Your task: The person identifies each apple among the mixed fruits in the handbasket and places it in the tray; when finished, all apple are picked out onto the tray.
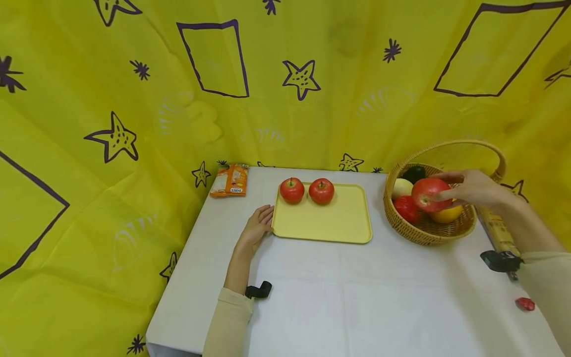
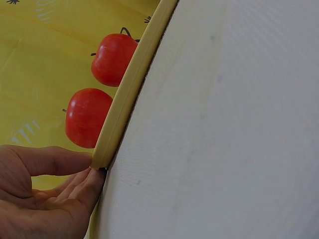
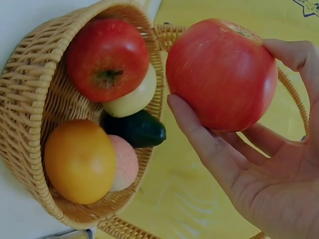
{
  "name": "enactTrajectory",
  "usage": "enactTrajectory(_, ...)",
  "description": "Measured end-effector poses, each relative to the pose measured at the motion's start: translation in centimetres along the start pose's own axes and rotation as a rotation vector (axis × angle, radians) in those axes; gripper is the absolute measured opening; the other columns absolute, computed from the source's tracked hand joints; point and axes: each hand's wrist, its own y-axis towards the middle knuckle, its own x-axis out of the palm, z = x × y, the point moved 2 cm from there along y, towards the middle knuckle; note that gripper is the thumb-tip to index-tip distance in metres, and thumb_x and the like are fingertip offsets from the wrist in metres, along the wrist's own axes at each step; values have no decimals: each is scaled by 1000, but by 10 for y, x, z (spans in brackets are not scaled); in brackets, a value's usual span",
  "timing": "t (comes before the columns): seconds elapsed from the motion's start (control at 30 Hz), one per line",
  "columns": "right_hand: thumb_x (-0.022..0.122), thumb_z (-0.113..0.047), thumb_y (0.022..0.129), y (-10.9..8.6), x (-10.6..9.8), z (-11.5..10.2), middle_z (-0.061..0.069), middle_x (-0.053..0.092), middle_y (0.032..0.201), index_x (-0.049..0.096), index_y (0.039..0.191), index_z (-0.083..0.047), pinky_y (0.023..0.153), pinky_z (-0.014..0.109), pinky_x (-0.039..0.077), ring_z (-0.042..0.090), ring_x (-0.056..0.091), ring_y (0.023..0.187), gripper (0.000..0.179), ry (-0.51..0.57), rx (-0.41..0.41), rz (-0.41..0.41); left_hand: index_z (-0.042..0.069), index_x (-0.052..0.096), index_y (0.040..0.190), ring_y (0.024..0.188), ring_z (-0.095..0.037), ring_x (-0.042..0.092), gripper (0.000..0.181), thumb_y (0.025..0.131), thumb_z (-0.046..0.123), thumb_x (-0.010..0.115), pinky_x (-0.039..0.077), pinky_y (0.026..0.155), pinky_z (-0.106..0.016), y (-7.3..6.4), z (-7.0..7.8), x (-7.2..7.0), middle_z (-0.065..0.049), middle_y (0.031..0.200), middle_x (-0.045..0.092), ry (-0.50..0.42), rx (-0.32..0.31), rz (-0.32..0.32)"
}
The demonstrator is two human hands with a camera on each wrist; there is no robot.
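My right hand [image 1: 475, 188] holds a red apple [image 3: 222, 74] between thumb and fingers, above the wicker basket [image 1: 412, 235]. Inside the basket lie another red apple [image 3: 107, 59], an orange fruit [image 3: 79, 162], a pale yellow fruit [image 3: 137, 97], a dark green one [image 3: 137, 129] and a pinkish one [image 3: 125, 163]. At the left edge of the yellow tray [image 1: 321, 223], my left hand [image 1: 255, 228] pinches the rim, thumb on one side and fingers on the other. Two red apples, a left one [image 1: 292, 191] and a right one [image 1: 321, 191], sit along the tray's back edge.
An orange packet [image 1: 229, 180] lies at the table's back left corner. A yellowish package [image 1: 497, 230], partly hidden by the right arm, is right of the basket. Near the right sleeve lies a small red item [image 1: 525, 304]. A yellow patterned curtain [image 1: 267, 114] hangs behind.
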Motion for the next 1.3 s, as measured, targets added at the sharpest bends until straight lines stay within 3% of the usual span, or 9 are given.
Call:
enactTrajectory(0.27,76,-38,94,-9,1,-9,41,50,141,40,153,8,78,30,53,46,51,119,83,18,10,4,1,30,160,155,-28,32,89,79,-30,48,32,125,-38,0,-2,-1,-17,165,36,4,-7,6)
enactTrajectory(0.53,72,-34,98,-14,2,-14,39,42,150,33,157,9,80,27,53,46,46,125,82,102,-12,19,1,29,160,155,-29,32,88,79,-30,48,32,125,-39,0,-2,-2,-18,165,36,6,-2,5)
enactTrajectory(0.57,71,-32,98,-15,2,-14,35,47,147,32,157,10,81,27,54,41,48,123,82,119,-17,22,1,30,160,155,-29,32,88,79,-30,48,32,125,-38,0,-3,-2,-18,165,36,7,-6,7)
enactTrajectory(0.67,70,-24,100,-15,4,-14,4,64,129,30,157,11,81,22,57,20,58,112,78,211,-41,29,2,30,160,154,-28,33,88,79,-30,48,33,125,-38,0,-3,-2,-17,165,37,8,-14,9)
enactTrajectory(0.73,68,-15,101,-15,7,-14,-15,65,116,41,155,-2,83,22,61,9,64,100,62,324,-64,27,1,30,160,155,-28,32,88,79,-30,48,33,125,-39,-1,-3,-2,-17,165,37,9,-16,9)
enactTrajectory(0.8,65,-7,101,-16,9,-14,-22,65,110,52,147,-19,82,25,63,8,69,95,50,443,-93,7,1,29,160,155,-28,32,88,80,-30,48,33,125,-38,-1,-4,-2,-17,165,36,7,-14,7)
enactTrajectory(0.93,62,4,99,-18,12,-16,-16,68,119,62,128,-40,83,32,65,14,71,100,52,596,-165,-42,1,29,160,155,-28,31,88,80,-30,48,32,125,-38,-1,-4,-1,-17,165,36,2,-11,7)
enactTrajectory(1.13,57,18,94,-17,19,-25,-7,63,134,58,144,-28,85,44,65,16,67,113,68,713,-283,-147,1,29,160,155,-30,32,88,80,-30,48,32,125,-39,-1,-1,-1,-18,165,36,8,0,2)
enactTrajectory(1.3,53,26,89,-16,25,-33,-1,59,140,53,148,-21,84,52,63,21,66,117,76,818,-350,-207,-1,28,160,155,-30,30,88,79,-31,47,30,126,-40,-1,0,0,-19,165,35,-1,6,-8)
